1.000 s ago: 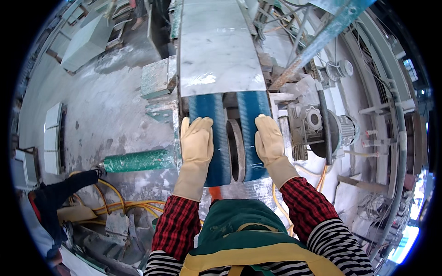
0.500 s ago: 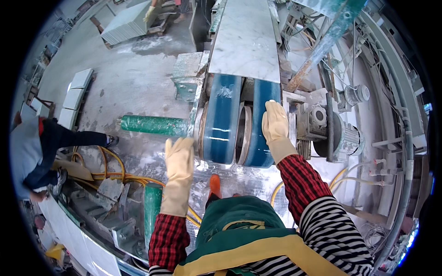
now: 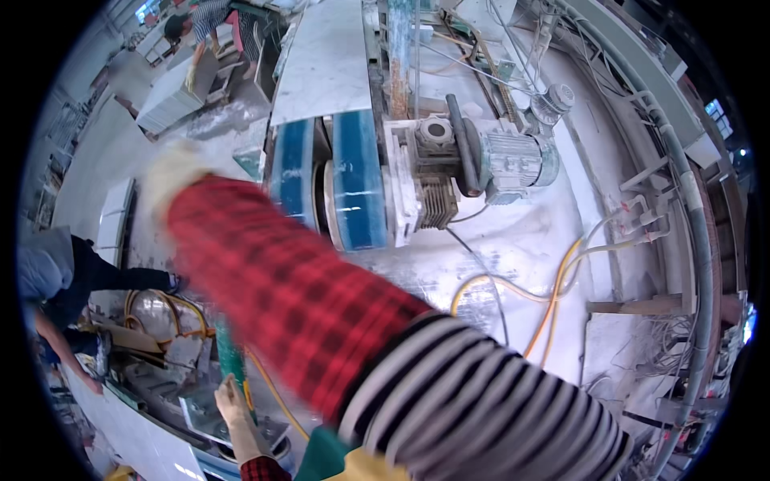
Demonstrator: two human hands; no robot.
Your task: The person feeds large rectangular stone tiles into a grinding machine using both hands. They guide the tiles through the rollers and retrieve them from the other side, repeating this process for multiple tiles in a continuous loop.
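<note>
My right hand [image 3: 172,175], in a cream rubber glove, reaches across to the left of the belts; motion smears its fingers, and I cannot make out anything in them. The right arm wears a red-checked cuff over a striped sleeve. Low on the left is my gloved left hand [image 3: 235,413], its fingers pointing up beside a green roller [image 3: 231,357], with nothing seen in them. A white veined stone slab [image 3: 325,60] lies on the conveyor. Two blue belts [image 3: 358,180] show at its near end, partly hidden by my right sleeve.
A grey motor with gearbox [image 3: 513,160] stands right of the belts. Yellow hoses [image 3: 553,293] run over the wet floor. A co-worker [image 3: 52,272] stands at the left, by stacked slabs [image 3: 116,212]. Another person [image 3: 208,28] bends over a slab pile [image 3: 172,92] at the back.
My right hand has left the right belt and swung far left. My left hand has dropped lower and nearer me, beside the green roller. The view has turned to the right.
</note>
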